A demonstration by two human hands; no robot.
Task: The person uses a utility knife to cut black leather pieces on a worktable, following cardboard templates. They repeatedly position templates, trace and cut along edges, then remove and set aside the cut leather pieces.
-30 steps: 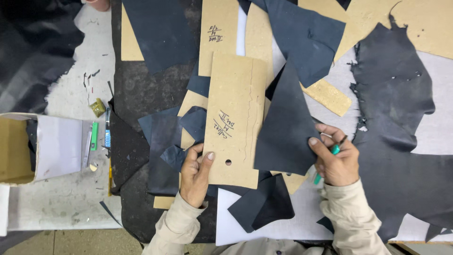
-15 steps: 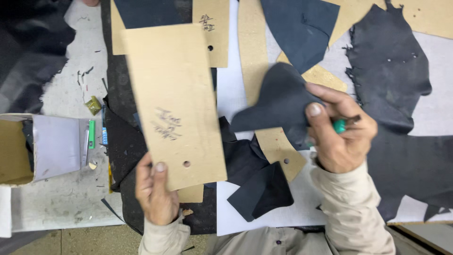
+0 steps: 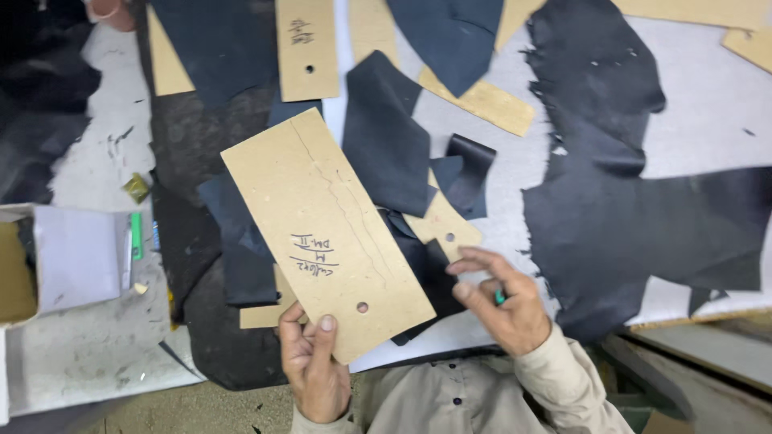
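Left hand (image 3: pixel 310 366) pinches the cardboard template (image 3: pixel 326 229) at its lower edge, thumb on top. Right hand (image 3: pixel 503 305), right of the template, is loosely curled around a small green tool (image 3: pixel 499 297), fingers partly spread.

Scuffed grey worktable (image 3: pixel 96 354), dusty floor (image 3: pixel 201 410)
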